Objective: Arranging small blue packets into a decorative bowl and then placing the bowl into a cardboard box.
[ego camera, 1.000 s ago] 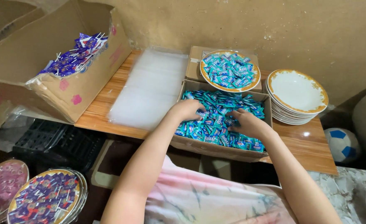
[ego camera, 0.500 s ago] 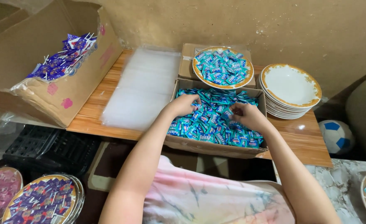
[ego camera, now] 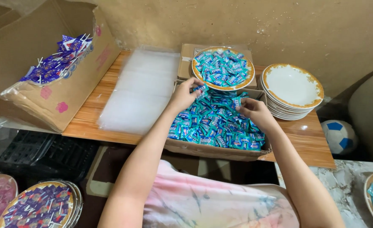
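At frame centre, the left hand (ego camera: 182, 96) pinches a teal candy sachet (ego camera: 201, 90) above the cardboard box (ego camera: 211, 150). The right hand (ego camera: 254, 112) grips another sachet (ego camera: 237, 101), just below the heaped plate (ego camera: 223, 67).

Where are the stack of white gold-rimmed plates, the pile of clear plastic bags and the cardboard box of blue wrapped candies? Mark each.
Stack of white gold-rimmed plates (ego camera: 292, 84): head view, bare centre of the top plate.
Pile of clear plastic bags (ego camera: 142, 90): head view, middle of the top sheet.
Cardboard box of blue wrapped candies (ego camera: 211, 149): head view, front wall.

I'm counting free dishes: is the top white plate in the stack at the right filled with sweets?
No, the top white gold-rimmed plate is bare; the teal-wrapped sweets sit on another plate.
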